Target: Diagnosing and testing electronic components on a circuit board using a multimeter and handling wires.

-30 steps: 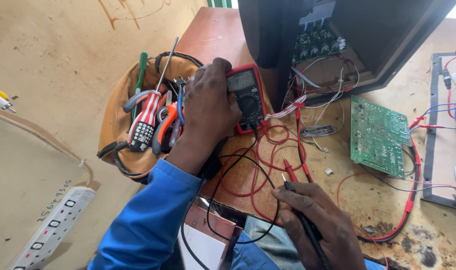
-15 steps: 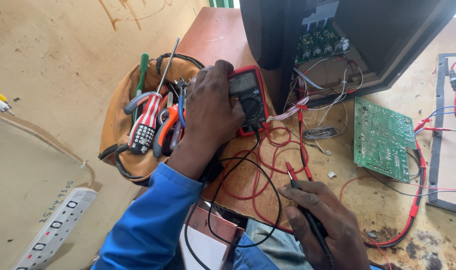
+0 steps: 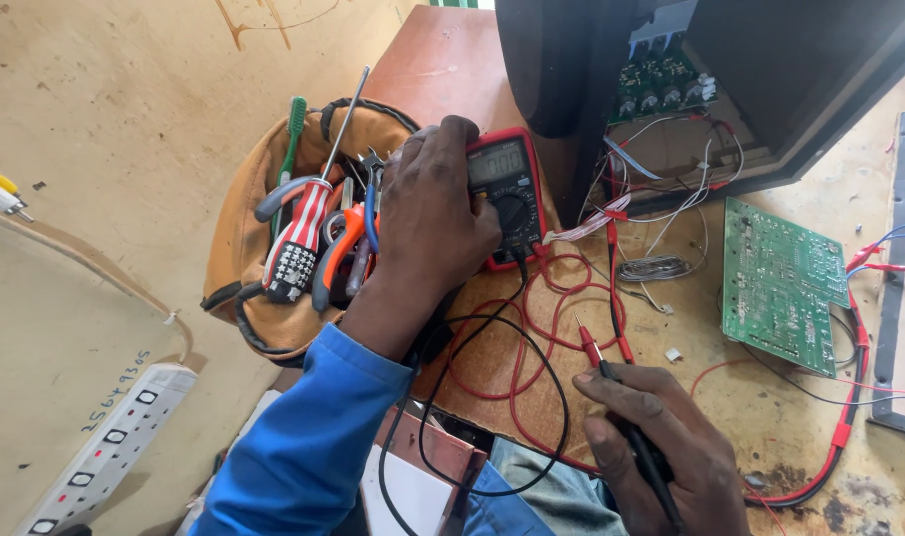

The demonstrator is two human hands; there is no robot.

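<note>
The left hand (image 3: 434, 223) lies over a red multimeter (image 3: 509, 194) on the worktop (image 3: 770, 437), fingers curled onto its dial. The right hand (image 3: 661, 452) grips two test probes (image 3: 596, 355), red and black, tips resting on the wood. Looped red and black leads (image 3: 532, 337) sprawl between both hands. A tan tool pouch (image 3: 274, 238) crowds the left; a green circuit board (image 3: 782, 288) and an opened black cabinet (image 3: 710, 89) lie right.

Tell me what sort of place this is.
Probably an electronics repair workbench. A red multimeter sits under the left hand, a bare green circuit board lies on the worn table, and a pouch of screwdrivers and pliers stands beside it.
</note>
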